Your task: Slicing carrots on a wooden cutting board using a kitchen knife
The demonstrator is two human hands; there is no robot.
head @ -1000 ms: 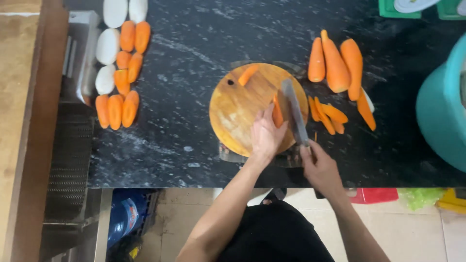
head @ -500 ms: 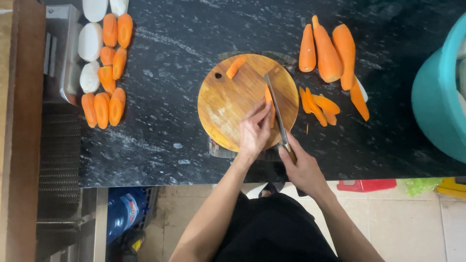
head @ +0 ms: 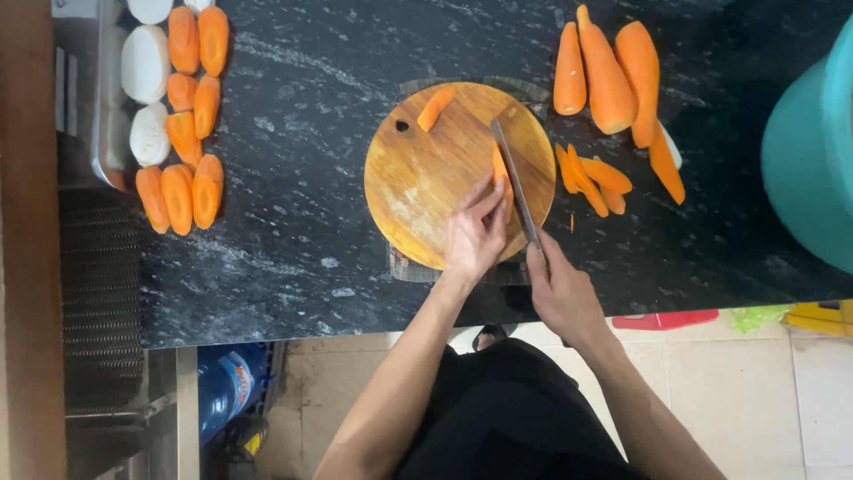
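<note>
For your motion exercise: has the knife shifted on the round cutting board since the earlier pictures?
Yes. The knife has moved left from the cutting board's right edge, further onto it, slicing along the carrot piece.

A black, white-flecked stone table (head: 293,258) fills the upper view under even, soft light. Below its front edge lies a pale tiled floor (head: 782,400). At the far left stands a brown wooden panel (head: 27,267), with a dark ribbed grate (head: 98,293) just beside it

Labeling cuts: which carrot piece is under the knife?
The carrot piece on the round wooden board's right side, pinned by the left hand; the other lies untouched near its top.
</note>
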